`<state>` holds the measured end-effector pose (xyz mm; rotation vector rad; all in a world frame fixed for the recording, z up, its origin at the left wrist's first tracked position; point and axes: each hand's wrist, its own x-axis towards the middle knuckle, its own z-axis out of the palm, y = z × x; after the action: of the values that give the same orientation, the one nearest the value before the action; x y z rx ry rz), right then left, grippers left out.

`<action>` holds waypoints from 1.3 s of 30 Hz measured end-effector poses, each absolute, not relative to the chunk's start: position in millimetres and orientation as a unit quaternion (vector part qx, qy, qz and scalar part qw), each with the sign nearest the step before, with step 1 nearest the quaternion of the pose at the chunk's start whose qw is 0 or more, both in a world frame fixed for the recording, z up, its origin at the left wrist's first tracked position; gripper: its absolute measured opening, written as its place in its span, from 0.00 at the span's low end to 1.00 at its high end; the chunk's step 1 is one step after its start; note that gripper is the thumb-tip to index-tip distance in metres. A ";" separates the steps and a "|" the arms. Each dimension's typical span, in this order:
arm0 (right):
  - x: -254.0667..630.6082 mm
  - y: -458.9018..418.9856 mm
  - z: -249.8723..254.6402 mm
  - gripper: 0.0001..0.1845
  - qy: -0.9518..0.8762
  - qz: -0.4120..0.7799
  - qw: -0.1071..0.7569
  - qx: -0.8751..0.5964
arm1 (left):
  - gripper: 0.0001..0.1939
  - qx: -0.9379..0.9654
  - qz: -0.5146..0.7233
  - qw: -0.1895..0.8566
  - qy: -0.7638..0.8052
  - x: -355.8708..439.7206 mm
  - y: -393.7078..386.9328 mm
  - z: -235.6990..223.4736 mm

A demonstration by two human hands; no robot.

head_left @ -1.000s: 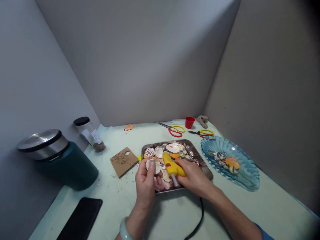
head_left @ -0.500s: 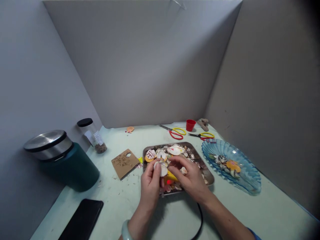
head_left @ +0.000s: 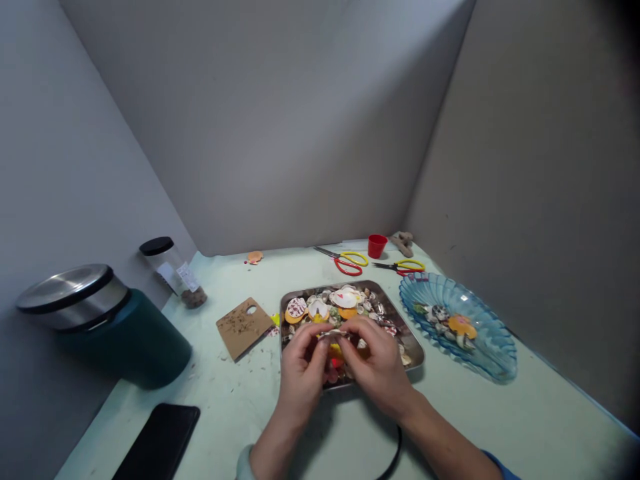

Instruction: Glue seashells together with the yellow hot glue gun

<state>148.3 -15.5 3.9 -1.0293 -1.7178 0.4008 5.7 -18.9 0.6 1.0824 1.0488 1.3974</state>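
Both hands meet above the near part of a metal tray (head_left: 417, 353) heaped with shells and painted pieces. Between their fingertips is a small pale shell (head_left: 334, 334), seen nearly edge-on and partly hidden by the fingers. My left hand (head_left: 303, 367) pinches its left side with thumb and forefinger. My right hand (head_left: 380, 363) grips the other side the same way. Behind the fingers in the tray lie a red-speckled white shell (head_left: 297, 307) and a wide white shell with a pink mark (head_left: 346, 298). Yellow and red bits show below the hands.
At left stand a teal thermos (head_left: 125, 340), a clear jar (head_left: 175, 273), a black phone (head_left: 157, 440) and a brown card (head_left: 244, 328). Behind the tray are scissors (head_left: 345, 260), smaller snips (head_left: 400, 267) and a red cup (head_left: 377, 246). A blue glass dish (head_left: 485, 340) sits right.
My right hand has come in to meet the left, and both now hold the shell. The shell has turned from showing its white face to nearly edge-on. The view has shifted slightly.
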 end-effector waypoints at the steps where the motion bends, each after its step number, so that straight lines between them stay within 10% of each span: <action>1: 148.3 -15.9 3.4 0.03 -0.722 0.156 0.526 -0.422 | 0.10 0.466 0.582 0.505 0.435 6.0 -18.6 -0.7; 18: 156.8 -12.4 -6.5 0.06 -0.754 -0.013 0.521 -0.401 | 0.14 0.460 0.583 0.506 0.439 7.1 -18.8 4.7; 39: 153.4 -16.8 -0.6 0.07 -0.743 0.083 0.537 -0.391 | 0.13 0.494 0.572 0.488 0.437 5.9 -18.7 2.1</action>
<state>153.4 -16.8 -0.6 -0.9296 -1.7692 0.1979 5.9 -18.7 2.1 1.2001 1.0630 1.3914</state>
